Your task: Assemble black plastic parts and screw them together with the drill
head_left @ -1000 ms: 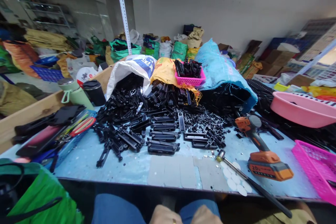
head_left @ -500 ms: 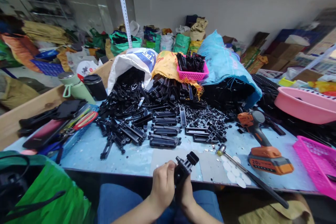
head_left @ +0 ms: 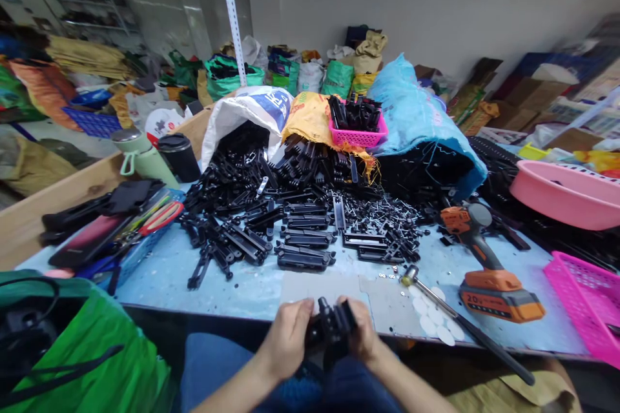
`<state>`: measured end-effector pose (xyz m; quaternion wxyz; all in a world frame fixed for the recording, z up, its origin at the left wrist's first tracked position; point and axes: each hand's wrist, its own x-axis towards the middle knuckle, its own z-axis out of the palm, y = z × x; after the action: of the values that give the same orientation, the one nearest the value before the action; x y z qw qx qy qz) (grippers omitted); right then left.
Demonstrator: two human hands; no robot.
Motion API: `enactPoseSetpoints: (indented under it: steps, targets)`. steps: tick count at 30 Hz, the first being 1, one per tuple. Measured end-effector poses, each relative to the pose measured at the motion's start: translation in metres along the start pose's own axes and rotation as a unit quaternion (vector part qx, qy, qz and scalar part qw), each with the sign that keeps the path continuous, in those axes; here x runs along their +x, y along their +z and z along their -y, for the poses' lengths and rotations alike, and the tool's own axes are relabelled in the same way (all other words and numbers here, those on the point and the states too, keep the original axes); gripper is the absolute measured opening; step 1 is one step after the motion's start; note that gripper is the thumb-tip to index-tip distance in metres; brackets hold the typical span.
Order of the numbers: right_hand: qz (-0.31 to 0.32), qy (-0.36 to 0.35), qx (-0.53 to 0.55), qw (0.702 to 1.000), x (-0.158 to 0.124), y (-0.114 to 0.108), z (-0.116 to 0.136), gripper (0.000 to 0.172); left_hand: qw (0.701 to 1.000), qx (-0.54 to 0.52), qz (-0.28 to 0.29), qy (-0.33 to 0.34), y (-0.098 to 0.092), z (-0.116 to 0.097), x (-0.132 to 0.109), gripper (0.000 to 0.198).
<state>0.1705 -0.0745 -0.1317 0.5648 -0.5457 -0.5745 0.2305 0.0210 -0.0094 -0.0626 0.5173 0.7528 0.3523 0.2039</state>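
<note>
Between my two hands, over my lap at the table's front edge, is a black plastic bracket-like part (head_left: 329,326), slightly blurred. My left hand (head_left: 287,339) is closed on its left side, thumb on top. On its right side my right hand (head_left: 364,330) grips it, with the fingers partly hidden. Just beyond lies a grey mat (head_left: 314,289) on the blue tabletop. Behind the mat, black folded plastic arms (head_left: 304,257) lie stacked in a row. A pile of screws (head_left: 382,214) sits to their right.
A hammer (head_left: 445,306) and an orange cordless driver (head_left: 489,264) lie to the right, near white discs (head_left: 436,316). Sacks of black parts, including a blue sack (head_left: 411,110), stand behind. At left are scissors (head_left: 162,218) and a green bag (head_left: 106,342); at right, a pink basket (head_left: 581,297).
The black part has come lower and turned between my hands. My right hand has moved from beneath it up to its right side. My left hand still grips it.
</note>
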Motion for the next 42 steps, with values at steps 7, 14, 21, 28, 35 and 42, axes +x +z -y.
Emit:
enactPoseSetpoints:
  steps: [7, 14, 21, 28, 35, 42]
  targets:
    - [0.256, -0.043, -0.534, 0.805, 0.040, -0.059, 0.033, 0.067, 0.850, 0.512, 0.100, -0.071, -0.031, -0.004, 0.022, 0.054]
    - [0.304, -0.143, -0.445, 0.830, 0.064, -0.035, 0.043, 0.071, 0.861, 0.500, 0.068, -0.058, -0.019, -0.018, 0.036, 0.052]
    - [0.232, -0.223, -0.483, 0.814, 0.059, -0.028, 0.035, 0.045, 0.879, 0.471, 0.066, -0.048, -0.021, -0.020, 0.032, 0.053]
    - [0.331, -0.170, -0.440, 0.817, 0.069, -0.051, 0.037, 0.048, 0.886, 0.452, 0.079, -0.063, -0.021, -0.019, 0.037, 0.051]
    - [0.244, -0.272, -0.372, 0.853, 0.051, -0.100, 0.050, 0.057, 0.843, 0.466, 0.041, 0.264, -0.034, -0.006, 0.019, 0.055]
    - [0.211, -0.293, 0.102, 0.927, 0.021, -0.037, 0.086, 0.049, 0.858, -0.031, 0.021, 0.511, 0.000, -0.039, -0.013, 0.048]
